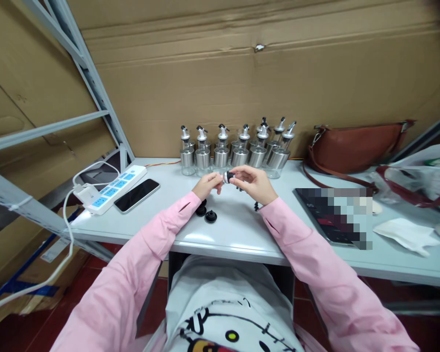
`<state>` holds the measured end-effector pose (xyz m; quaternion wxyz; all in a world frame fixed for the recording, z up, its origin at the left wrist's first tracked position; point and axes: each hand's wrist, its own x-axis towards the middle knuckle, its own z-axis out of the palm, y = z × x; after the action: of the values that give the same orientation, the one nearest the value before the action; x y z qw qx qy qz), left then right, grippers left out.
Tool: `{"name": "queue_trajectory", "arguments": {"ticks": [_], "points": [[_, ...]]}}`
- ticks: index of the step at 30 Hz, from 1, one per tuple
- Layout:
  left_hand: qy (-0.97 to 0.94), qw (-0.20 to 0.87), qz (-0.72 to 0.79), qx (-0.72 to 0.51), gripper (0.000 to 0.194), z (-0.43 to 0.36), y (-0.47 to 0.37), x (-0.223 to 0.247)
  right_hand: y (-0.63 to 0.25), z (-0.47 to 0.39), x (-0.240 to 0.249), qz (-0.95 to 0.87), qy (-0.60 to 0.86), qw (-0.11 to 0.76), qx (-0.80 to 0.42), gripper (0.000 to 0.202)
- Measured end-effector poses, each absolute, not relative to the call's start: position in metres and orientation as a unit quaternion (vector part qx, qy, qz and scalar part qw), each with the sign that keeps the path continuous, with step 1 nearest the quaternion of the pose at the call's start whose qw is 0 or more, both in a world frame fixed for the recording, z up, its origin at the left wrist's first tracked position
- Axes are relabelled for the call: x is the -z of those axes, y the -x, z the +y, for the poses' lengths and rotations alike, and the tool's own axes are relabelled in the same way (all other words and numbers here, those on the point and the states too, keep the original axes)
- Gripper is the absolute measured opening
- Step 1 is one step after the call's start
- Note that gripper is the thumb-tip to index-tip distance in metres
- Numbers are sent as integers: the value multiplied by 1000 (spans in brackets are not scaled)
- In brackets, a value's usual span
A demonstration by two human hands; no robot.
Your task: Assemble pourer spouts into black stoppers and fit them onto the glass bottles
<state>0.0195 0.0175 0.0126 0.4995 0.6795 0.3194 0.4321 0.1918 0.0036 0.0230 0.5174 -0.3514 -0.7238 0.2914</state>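
Both hands meet over the middle of the table, around a small black and silver part (227, 177). My left hand (208, 186) pinches its silver end. My right hand (254, 183) has thumb and fingers closed on the black end. Below my left hand, round black caps (210, 216) lie on the table, one partly behind the wrist. Small black pieces (256, 207) are beside my right wrist, and others are partly hidden under that hand. Behind the hands stand several glass and metal bottles (220, 157) with silver and black pourer tops.
On the grey table (234, 244), a power strip (115, 190) and a phone (137, 195) lie at the left. A tablet (326, 215), white tissue (405, 234), brown bag (355, 146) and plastic bag (421, 181) are at the right. Cardboard (212, 88) rises behind.
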Motion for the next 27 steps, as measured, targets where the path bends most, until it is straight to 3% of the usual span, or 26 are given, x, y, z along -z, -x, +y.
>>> {"name": "queue_trajectory", "arguments": {"ticks": [5,16,19,23,27], "points": [[-587,611,308,-432,40,18,-21,-15,-191,5,-21,-762,324,504,-246,22],[-451,713,309,-439,36,12,-24,-19,-183,-7,-30,-804,304,488,-150,19],[-454,710,299,-446,34,11,-27,-19,-184,-5,-29,-769,322,508,-216,24],[-482,698,280,-450,37,9,-29,-18,-186,-1,-28,-691,302,528,-390,32],[-516,675,278,-448,41,10,-26,-19,-187,0,-30,-663,281,499,-483,40]]}}
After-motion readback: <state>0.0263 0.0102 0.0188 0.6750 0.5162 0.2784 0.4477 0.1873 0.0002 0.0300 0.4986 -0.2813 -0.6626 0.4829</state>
